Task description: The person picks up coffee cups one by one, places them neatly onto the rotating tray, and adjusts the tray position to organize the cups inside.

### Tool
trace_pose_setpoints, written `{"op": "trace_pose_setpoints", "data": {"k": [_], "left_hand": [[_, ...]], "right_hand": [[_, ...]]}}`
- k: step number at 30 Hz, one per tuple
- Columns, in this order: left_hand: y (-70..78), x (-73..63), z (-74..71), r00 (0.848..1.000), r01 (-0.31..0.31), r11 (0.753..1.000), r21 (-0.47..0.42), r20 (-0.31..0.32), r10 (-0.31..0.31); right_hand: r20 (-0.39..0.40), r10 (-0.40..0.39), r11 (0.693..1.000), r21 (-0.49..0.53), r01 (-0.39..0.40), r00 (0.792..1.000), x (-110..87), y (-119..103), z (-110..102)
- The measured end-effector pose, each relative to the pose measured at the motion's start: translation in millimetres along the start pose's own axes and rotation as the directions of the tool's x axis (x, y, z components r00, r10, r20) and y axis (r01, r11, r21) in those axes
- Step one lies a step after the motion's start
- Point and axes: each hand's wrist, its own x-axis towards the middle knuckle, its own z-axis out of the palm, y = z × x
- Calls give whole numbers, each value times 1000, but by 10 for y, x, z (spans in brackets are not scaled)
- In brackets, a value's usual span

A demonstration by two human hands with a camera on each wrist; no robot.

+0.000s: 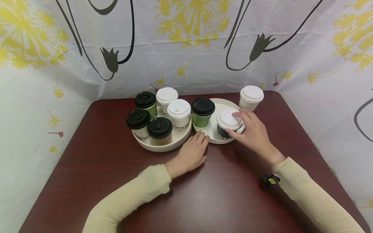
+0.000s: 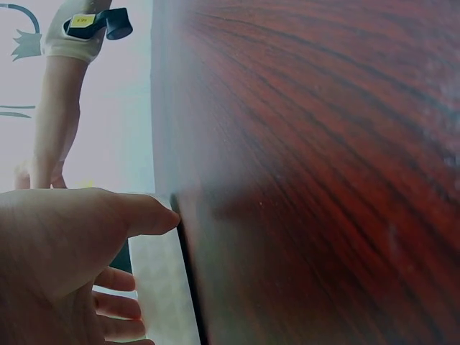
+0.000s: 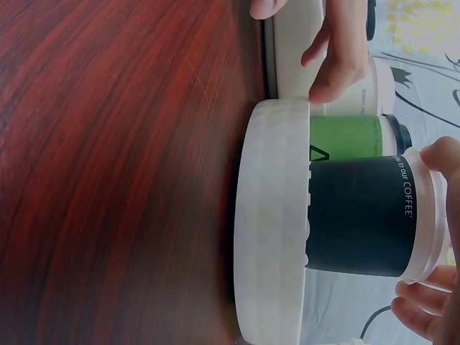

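My right hand (image 1: 255, 135) grips a black paper coffee cup (image 3: 359, 215) by its white lid (image 1: 229, 118), thumb on the near side and fingers on the far side. The cup stands upright on the right round white tray (image 1: 212, 132). Beside it on this tray is a green cup with a black lid (image 1: 202, 120). My left hand (image 1: 191, 152) touches the near left rim of the right tray with its fingertips, fingers loosely extended and thumb low by the table. In the right wrist view, left fingertips (image 3: 329, 83) lie right at the rim.
Left of it, a second round white tray (image 1: 159, 149) carries several lidded cups, some black-lidded (image 1: 160, 127), some white-lidded (image 1: 179, 108). Another white cup (image 1: 251, 97) stands behind my right hand at the table's back edge. A patterned cloth (image 1: 186, 71) surrounds the dark red table (image 1: 204, 200).
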Motion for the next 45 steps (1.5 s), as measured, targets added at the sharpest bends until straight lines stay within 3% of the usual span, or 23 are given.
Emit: {"op": "trace_pose_setpoints", "data": {"k": [13, 29, 38, 45], "left_hand": [[-10, -2, 23, 1000, -1, 1000, 9, -17, 1], [-2, -10, 30, 1000, 1, 1000, -1, -19, -1], [0, -6, 35, 1000, 4, 1000, -3, 0, -4], [-2, -10, 45, 1000, 8, 1000, -7, -17, -8]], "right_hand": [[7, -5, 1000, 2, 5, 1000, -15, -39, 47], [83, -4, 1000, -2, 4, 997, -36, 16, -34], [162, -15, 1000, 11, 14, 987, -140, 185, -131], [295, 21, 1000, 6, -23, 955, -272, 373, -204]]}}
